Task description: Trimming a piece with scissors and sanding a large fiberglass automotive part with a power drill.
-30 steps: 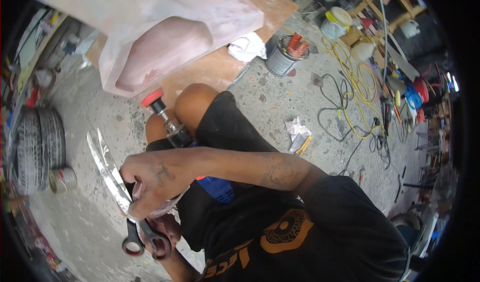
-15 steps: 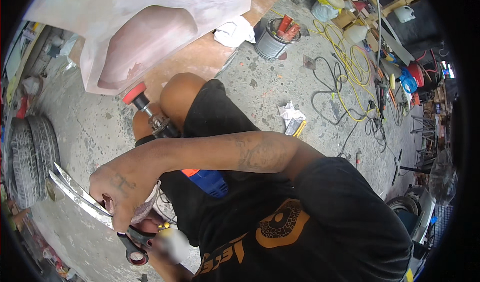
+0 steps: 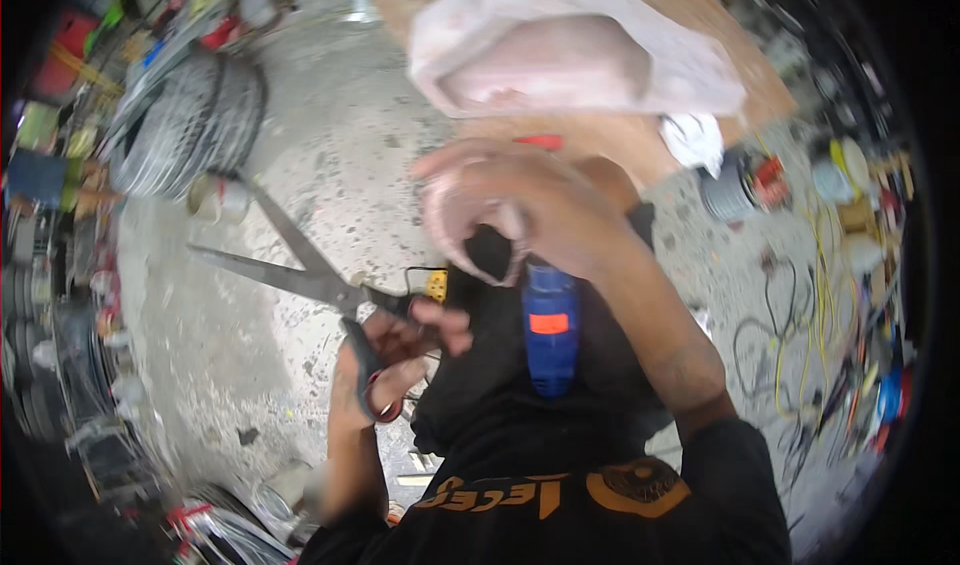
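Note:
My left hand (image 3: 405, 355) has its fingers through the handles of a pair of large scissors (image 3: 290, 270). The long blades are spread apart and point up and left, over the floor. My right hand (image 3: 575, 215), blurred by motion, grips a pale pinkish curled sheet or roll (image 3: 455, 210) with a dark hollow in it; its exact kind is unclear. Below that hand, a blue power tool (image 3: 552, 340) with an orange label rests on my lap. Only a bit of its red pad (image 3: 540, 142) shows beyond the hand.
A whitish-pink molded panel (image 3: 690, 65) lies on a brown board ahead, with a white cloth (image 3: 692, 143) beside it. A grey bucket (image 3: 728, 190) stands to the right, near yellow cords (image 3: 825, 285). Tires (image 3: 185, 125) and a small can (image 3: 218, 200) are at left.
My hands have come apart: the right moved up and right with the curled sheet, the left lifted the scissors with blades spread wider. My view has turned left.

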`<state>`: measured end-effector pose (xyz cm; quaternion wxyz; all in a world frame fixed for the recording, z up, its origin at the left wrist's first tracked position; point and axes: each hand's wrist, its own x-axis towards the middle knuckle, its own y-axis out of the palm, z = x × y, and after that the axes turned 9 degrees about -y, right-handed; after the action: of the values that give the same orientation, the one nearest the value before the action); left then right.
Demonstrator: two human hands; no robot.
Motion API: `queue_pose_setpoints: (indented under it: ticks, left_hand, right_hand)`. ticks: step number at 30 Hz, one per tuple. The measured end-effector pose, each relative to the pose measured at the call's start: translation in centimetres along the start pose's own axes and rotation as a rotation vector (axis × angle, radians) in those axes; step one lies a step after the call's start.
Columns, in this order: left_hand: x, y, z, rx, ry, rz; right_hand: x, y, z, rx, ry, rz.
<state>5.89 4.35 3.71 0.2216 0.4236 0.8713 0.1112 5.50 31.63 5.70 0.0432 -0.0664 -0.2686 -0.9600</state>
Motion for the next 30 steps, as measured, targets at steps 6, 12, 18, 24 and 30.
queue_pose_setpoints:
  ticks: [6, 12, 18, 24, 30]
  left_hand:
    - [2.4, 0.5, 0.8, 0.133, 0.076, -0.411]
    - [7.2, 2.6, -2.2, -0.238, 0.391, -0.455]
    - [7.0, 0.7, -7.2, -0.119, 0.362, -0.389]
    - [6.3, 0.7, -8.6, -0.062, 0.289, -0.326]
    - [2.4, -1.5, -7.9, 0.353, 0.369, -0.662]
  right_hand:
    - [-0.5, 1.6, -0.8, 0.35, -0.2, -0.236]
    - [-0.4, 4.2, -2.2, 0.296, -0.318, -0.294]
    - [-2.2, 1.4, -1.2, -0.106, -0.111, -0.141]
    - [-2.1, 2.4, -0.7, 0.14, 0.04, -0.097]
    - [-2.7, 1.8, -0.2, 0.217, -0.057, -0.15]
